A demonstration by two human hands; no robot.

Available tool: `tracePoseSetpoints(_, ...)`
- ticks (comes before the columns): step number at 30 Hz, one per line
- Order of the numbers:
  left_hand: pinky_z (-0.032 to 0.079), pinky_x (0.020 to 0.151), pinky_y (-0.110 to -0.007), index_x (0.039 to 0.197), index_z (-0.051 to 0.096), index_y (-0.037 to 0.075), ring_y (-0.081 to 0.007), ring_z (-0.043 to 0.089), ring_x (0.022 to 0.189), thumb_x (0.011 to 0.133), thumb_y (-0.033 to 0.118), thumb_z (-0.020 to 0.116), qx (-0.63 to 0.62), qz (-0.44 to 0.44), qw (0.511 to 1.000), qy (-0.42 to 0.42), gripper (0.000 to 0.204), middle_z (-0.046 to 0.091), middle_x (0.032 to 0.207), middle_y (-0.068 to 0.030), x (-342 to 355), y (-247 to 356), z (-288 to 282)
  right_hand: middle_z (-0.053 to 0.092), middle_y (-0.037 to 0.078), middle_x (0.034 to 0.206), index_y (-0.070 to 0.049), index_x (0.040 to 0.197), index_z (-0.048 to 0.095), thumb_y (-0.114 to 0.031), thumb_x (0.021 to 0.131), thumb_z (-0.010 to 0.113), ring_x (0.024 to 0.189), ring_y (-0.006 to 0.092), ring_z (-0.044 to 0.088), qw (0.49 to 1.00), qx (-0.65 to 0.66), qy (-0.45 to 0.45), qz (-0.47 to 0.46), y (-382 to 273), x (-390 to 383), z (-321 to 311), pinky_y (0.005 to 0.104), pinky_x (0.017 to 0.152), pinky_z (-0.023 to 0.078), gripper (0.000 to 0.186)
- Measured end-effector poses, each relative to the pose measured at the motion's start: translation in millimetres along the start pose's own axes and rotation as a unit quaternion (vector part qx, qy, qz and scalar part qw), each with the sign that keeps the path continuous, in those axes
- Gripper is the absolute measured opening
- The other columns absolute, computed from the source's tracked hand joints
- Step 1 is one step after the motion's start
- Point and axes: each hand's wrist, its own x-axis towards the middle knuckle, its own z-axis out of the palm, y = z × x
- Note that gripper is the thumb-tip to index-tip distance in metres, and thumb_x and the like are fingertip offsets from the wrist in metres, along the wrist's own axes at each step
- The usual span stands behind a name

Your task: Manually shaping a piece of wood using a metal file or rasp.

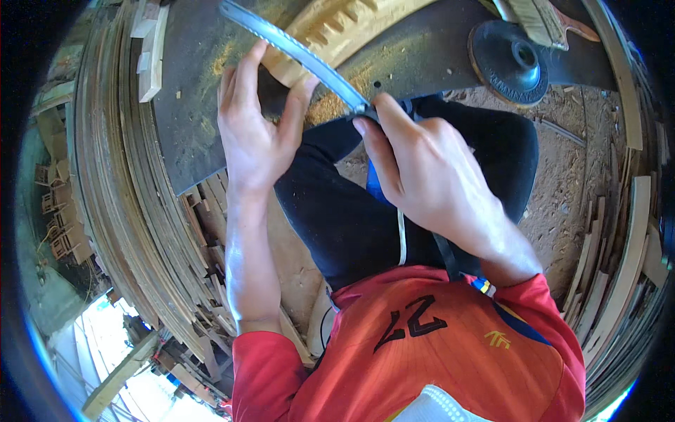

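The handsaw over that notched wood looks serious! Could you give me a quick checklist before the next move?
1. Handsaw held firmly: ok, the right hand is closed around its handle end.
2. Notched wooden piece steadied: cannot tell; the left hand is at its end, but its grip is unclear.
3. Left fingers well clear of the blade: not ok, thumb and index finger appear close to it.
4. Blade touching the wood: cannot tell from this angle.
5. Sawdust cleared: not ok, it lies beside the wood.
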Motion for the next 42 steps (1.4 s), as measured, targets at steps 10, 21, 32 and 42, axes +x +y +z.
tracePoseSetpoints(10,0.053,0.093,-0.045,0.137,0.066,0.011,-0.0317,0.067,0.098,0.085,0.041,0.088,0.048,0.007,0.999,0.006,0.064,0.075,0.111,-0.0128,0.6,12.9,0.6,0.066,0.024,0.091,0.003,0.132,0.058,-0.010,0.100,0.065,0.082,0.0439,0.070,0.998,0.035,0.058,-0.020,10.7,-35.3,-25.6,0.0513,0.073,0.056,0.035)
tracePoseSetpoints(21,0.051,0.109,-0.048,0.147,0.064,0.022,-0.0326,0.064,0.123,0.087,0.053,0.085,0.025,0.022,0.999,0.018,0.071,0.073,0.132,-0.0141,-5.6,13.0,1.1,0.070,0.032,0.092,-0.002,0.134,0.060,-0.016,0.107,0.060,0.091,0.0521,0.069,0.995,0.004,0.008,0.097,-11.5,-75.2,-37.1,0.0556,0.076,0.054,0.031)
tracePoseSetpoints(32,0.052,0.107,-0.045,0.119,0.078,0.018,-0.0261,0.066,0.117,0.089,0.034,0.086,0.038,0.121,0.987,0.096,0.035,0.074,0.136,-0.0028,-16.9,21.5,-5.9,0.070,0.031,0.086,0.005,0.127,0.059,-0.019,0.106,0.063,0.086,0.0520,0.069,0.997,-0.002,0.047,0.057,1.5,-124.5,-35.9,0.0503,0.071,0.054,0.032)
tracePoseSetpoints(42,0.050,0.114,-0.049,0.146,0.063,0.019,-0.0323,0.065,0.132,0.085,0.049,0.088,-0.017,0.010,0.998,-0.056,0.073,0.072,0.137,-0.0105,13.5,4.4,-16.7,0.069,0.029,0.080,0.002,0.116,0.055,-0.021,0.108,0.059,0.074,0.0500,0.068,0.992,-0.090,0.086,0.007,-21.0,-80.3,-17.9,0.0578,0.064,0.053,0.025)
